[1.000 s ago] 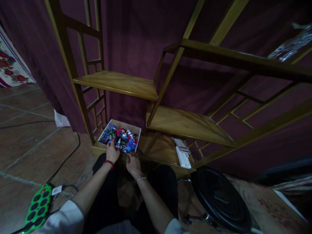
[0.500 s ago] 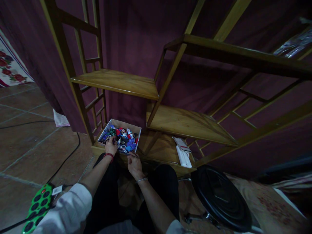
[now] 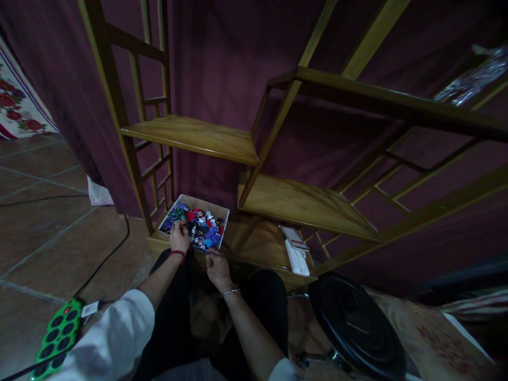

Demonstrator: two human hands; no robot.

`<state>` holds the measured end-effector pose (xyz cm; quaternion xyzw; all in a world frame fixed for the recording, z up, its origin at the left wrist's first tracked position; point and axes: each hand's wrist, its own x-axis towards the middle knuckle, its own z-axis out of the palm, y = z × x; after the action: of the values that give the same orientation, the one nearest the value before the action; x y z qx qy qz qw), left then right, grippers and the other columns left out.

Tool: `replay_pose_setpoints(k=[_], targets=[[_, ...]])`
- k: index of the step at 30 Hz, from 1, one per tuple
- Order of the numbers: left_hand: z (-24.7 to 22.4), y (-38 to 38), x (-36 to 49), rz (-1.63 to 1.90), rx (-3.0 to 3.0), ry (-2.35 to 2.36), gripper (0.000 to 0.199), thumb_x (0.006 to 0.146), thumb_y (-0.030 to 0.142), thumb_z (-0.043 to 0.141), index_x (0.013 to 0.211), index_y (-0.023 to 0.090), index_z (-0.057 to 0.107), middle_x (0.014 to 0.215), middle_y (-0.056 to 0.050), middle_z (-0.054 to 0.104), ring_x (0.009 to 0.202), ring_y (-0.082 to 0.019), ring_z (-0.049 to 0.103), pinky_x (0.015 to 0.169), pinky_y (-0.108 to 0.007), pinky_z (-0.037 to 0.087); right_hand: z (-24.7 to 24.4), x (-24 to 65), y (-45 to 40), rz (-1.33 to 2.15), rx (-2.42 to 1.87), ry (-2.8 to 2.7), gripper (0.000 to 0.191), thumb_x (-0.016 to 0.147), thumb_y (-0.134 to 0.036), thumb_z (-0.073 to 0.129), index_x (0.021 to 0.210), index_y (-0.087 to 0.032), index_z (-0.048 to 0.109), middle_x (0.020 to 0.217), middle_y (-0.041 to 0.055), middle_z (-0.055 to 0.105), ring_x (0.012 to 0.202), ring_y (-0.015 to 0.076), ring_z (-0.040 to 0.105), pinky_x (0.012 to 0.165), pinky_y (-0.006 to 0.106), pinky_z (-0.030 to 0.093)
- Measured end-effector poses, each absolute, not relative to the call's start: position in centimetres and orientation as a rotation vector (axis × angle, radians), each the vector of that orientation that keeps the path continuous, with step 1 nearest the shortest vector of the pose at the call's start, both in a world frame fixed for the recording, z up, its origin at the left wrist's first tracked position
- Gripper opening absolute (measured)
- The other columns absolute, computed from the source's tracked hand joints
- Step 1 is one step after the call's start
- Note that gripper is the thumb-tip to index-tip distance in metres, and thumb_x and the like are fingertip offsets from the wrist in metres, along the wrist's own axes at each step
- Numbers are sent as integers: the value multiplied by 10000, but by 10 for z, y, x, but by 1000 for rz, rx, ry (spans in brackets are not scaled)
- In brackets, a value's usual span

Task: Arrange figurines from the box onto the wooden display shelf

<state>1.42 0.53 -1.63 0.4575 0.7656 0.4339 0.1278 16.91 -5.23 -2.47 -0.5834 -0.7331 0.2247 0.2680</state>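
A shallow open cardboard box full of small colourful figures sits at the left end of the lowest shelf. Over the box's front left part is my left hand, a red bracelet on its wrist. Its fingers are curled down among the figures; what they hold, if anything, is too small to name. My right hand, with a silver bracelet, is at the box's front right corner, its fingers closed on the near rim.
A wooden shelf unit surrounds the box, with a board above it. White items lie on the lowest shelf to the right. A round black stool stands at right. A green power strip and cables are on the floor at left.
The view has shifted slightly. Both hands stay at the box in nearly the same places, with the left fingers still among the figures.
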Motion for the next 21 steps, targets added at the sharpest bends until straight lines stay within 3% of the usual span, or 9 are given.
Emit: replay_pose_setpoints(k=[4, 11, 21], targets=[[-8, 0, 11, 1381, 1283, 2195, 248, 792, 202, 373, 970, 200, 545, 908, -60, 610, 869, -175, 574, 802, -285, 420, -24, 170, -50, 612, -1581, -1960, 254, 759, -91, 445, 776, -203, 671, 1102, 41, 613, 1044, 139, 546, 935, 265, 398], [15, -9, 18, 1498, 999, 1944, 265, 795, 259, 346, 995, 212, 514, 781, -11, 614, 674, -144, 596, 591, -243, 448, -17, 169, -49, 614, -1612, -1947, 244, 754, -107, 460, 777, -216, 677, 1052, 43, 633, 1004, 156, 570, 902, 267, 421], [14, -16, 34, 1724, 824, 1497, 208, 768, 329, 379, 912, 196, 451, 560, 45, 524, 464, -111, 528, 474, -220, 420, 51, 173, -70, 720, -1400, -1806, 224, 790, -170, 443, 850, -213, 655, 939, 36, 665, 894, 161, 605, 846, 275, 445]])
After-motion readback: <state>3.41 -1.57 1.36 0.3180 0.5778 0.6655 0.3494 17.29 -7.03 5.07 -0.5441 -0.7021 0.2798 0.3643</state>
